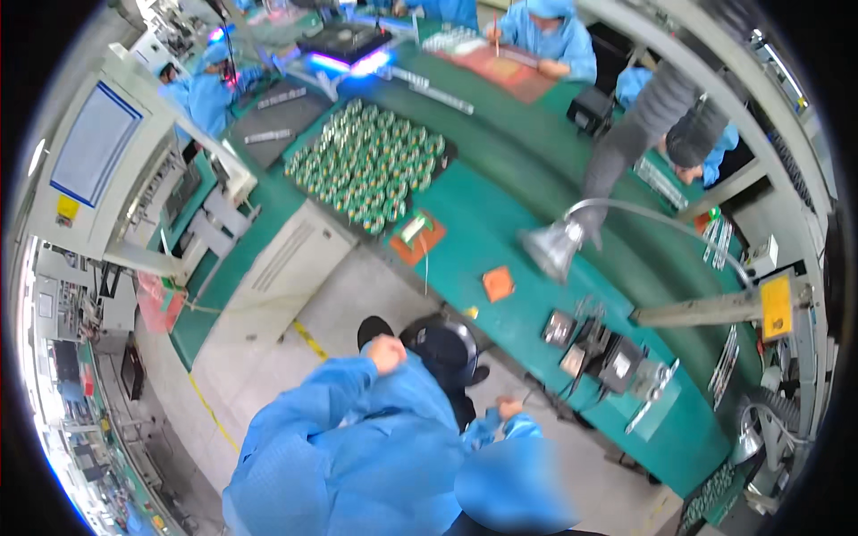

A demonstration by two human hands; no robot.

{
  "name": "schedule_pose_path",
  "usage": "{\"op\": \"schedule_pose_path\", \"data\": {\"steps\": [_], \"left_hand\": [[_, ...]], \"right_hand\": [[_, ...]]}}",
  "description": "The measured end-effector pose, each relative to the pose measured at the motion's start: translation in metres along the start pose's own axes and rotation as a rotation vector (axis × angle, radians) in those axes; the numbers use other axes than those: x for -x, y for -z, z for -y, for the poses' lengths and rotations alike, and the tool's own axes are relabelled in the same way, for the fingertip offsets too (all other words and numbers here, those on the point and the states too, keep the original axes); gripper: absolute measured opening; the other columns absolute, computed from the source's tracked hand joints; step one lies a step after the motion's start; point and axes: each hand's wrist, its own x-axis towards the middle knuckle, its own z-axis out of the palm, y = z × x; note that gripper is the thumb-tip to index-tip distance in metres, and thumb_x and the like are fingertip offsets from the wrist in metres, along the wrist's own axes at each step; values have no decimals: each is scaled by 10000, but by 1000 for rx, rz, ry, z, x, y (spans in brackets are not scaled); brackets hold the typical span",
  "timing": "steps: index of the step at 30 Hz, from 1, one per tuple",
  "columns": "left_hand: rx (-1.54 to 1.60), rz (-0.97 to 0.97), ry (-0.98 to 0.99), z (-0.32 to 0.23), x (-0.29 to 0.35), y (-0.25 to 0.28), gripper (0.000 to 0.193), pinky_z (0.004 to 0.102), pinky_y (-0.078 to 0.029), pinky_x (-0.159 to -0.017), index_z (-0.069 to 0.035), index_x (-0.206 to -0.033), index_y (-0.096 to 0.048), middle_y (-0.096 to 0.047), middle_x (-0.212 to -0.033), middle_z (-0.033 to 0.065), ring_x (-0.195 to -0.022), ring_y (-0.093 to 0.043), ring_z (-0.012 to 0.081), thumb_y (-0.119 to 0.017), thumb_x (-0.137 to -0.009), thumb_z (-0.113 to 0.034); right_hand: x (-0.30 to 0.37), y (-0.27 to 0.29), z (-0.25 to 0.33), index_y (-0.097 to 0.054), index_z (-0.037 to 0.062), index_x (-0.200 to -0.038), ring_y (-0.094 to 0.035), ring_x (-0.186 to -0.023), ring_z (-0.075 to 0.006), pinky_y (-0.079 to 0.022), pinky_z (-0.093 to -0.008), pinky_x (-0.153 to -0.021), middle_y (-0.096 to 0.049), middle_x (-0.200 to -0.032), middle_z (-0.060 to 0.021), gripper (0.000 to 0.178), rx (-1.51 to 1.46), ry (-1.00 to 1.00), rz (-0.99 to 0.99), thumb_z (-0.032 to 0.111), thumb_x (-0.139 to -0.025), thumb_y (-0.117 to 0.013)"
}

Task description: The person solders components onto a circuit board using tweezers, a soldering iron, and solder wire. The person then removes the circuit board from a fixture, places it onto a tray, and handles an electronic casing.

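Observation:
My left hand, at the end of a blue sleeve, is curled closed above my legs, away from the bench, and nothing shows in it. My right hand is small and blurred beside the front edge of the green bench; its finger position is unclear. Ahead of my hands, an orange pad lies on the bench. Farther left, a white and green part rests on another orange pad, with a thin cord hanging over the edge. Many small green circuit boards fill a dark tray beyond it.
A round black stool stands by the bench. A metal-shaded lamp hangs over the bench, near a grey hose. Small black devices sit at right. A machine with a screen is at left. Co-workers sit across.

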Motion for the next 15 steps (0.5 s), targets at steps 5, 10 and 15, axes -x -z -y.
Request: {"op": "schedule_pose_path", "data": {"steps": [5,10,15], "left_hand": [[-379,92,300,233,35,28,219,417,-531,-660,-89,-755,-735,-711,-792,131,-739,-678,289,-566,-777,-227],[-790,559,37,336,137,67,164,424,-529,-664,-181,-862,-731,-715,-810,16,-771,-680,232,-596,-801,-251],[246,-108,-211,445,305,100,379,401,-531,-796,-153,-1212,-647,-729,-863,134,-808,-702,187,-666,-846,-251]], "right_hand": [[72,2,-16,-720,14,-991,-685,-889,-259,-528,-370,-805,-723,-941,-165,280,-44,-355,-152,233,-827,-660],[101,-66,-175,-729,71,-996,-685,-928,-297,-535,-406,-826,-716,-1002,-137,271,1227,424,654,232,-854,-564],[132,-185,18,-691,125,-1156,-602,-1158,-298,-441,-393,-1030,-649,-1186,-175,406,844,-130,448,339,-840,-551]]}}
